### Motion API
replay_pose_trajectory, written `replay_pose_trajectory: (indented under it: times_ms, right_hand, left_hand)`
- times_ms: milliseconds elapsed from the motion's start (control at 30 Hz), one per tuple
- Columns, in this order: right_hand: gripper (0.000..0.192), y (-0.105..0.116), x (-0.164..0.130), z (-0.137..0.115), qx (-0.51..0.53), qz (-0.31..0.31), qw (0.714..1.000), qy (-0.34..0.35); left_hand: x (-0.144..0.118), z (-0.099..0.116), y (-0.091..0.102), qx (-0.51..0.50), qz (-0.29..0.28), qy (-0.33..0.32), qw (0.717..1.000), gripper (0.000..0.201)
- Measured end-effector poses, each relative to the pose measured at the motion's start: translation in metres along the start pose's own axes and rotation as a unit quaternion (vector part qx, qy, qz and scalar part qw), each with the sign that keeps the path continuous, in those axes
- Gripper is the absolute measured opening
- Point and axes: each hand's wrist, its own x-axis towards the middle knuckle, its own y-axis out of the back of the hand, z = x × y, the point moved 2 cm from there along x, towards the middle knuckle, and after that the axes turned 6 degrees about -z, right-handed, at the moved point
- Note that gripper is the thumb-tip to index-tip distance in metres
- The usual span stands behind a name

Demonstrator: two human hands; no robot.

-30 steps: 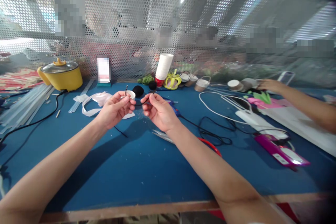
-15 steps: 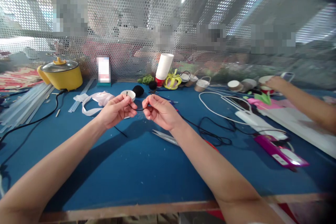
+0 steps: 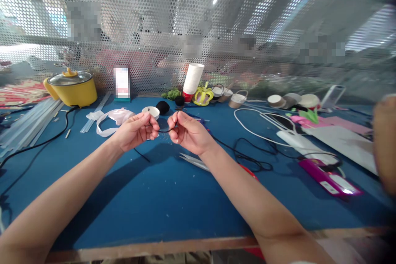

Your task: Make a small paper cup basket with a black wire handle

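Neighbour's arm (image 3: 386, 144) apparently withdrawn, hands (image 3: 133, 133) inside table-edge (image 3: 161, 245)

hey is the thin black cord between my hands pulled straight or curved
Curved: the thin black cord dips in a shallow bow between the pinching fingers of the left hand and right hand.

No legible text, numbers or brands. Upright screen (image 3: 123, 79) at far edge of table (image 3: 148, 210), left of middle: pixelated, unreadable. Purple device (image 3: 318, 174) toward right edge: pale patches, too blurred to read. Red cup (image 3: 187, 96), far edge near middle: too small to read.
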Motion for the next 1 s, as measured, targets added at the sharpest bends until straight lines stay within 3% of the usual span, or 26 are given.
replay_pose_trajectory:
  times_ms: [167, 433, 733, 1000]
  right_hand:
    - [0.027, -0.0017, -0.0014, -0.0003, -0.015, -0.043, 0.999, 0.004]
    - [0.028, 0.0018, -0.0012, 0.0025, -0.041, -0.04, 0.998, -0.026]
    - [0.027, 0.0038, 0.0005, 0.0046, -0.027, -0.026, 0.999, -0.027]
    - [0.029, 0.0035, 0.0046, 0.0084, 0.034, 0.031, 0.998, -0.036]
  left_hand:
    - [-0.0006, 0.0009, -0.0032, 0.002, -0.005, 0.014, 1.0, 0.022]
    - [-0.0004, -0.0022, -0.0011, 0.02, -0.001, 0.043, 0.999, 0.022]
    - [0.0001, -0.0038, -0.0002, 0.019, 0.006, 0.061, 0.998, 0.022]
    - [0.0019, -0.0014, 0.0055, -0.007, 0.066, 0.033, 0.997, 0.024]
